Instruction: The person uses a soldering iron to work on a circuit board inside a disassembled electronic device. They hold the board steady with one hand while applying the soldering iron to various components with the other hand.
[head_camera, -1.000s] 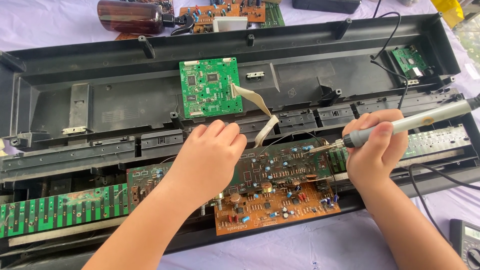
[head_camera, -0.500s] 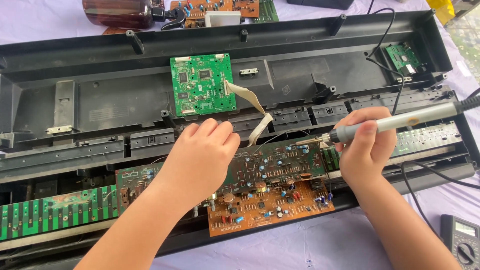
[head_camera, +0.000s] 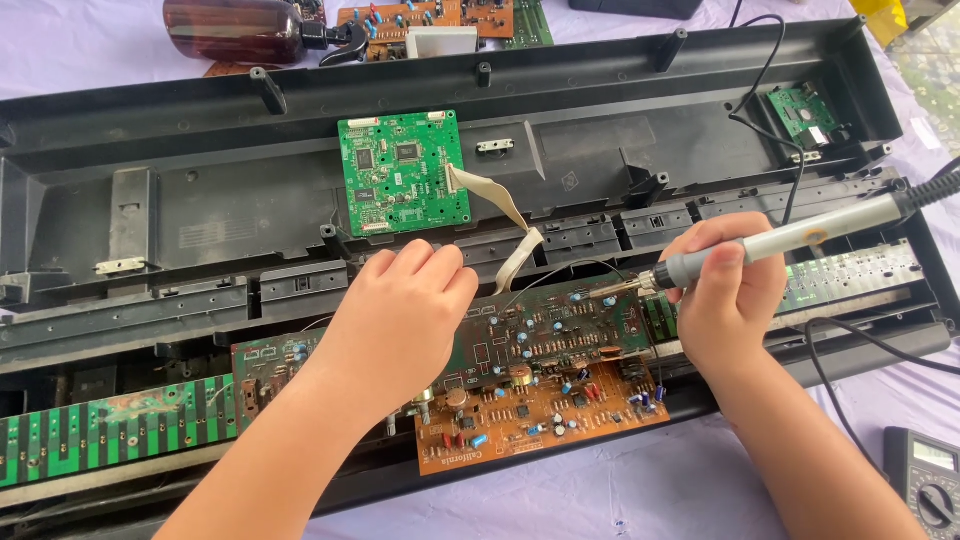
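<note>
An opened black keyboard case lies across the table. My right hand grips a grey soldering iron, its tip resting near the top edge of a brown and dark green circuit board. My left hand rests curled on that board's left part, pressing it down; whether it pinches anything is hidden. A white ribbon cable runs from the board up to a bright green circuit board mounted in the case.
A long green key-contact strip lies at lower left and another strip at right. A brown bottle and loose circuit boards sit at the back. A multimeter is at lower right. Black cables cross the case.
The view has shifted slightly, so the case sits lower in frame. My right hand has moved the iron's tip a little left along the board's top edge. My left hand stays put.
</note>
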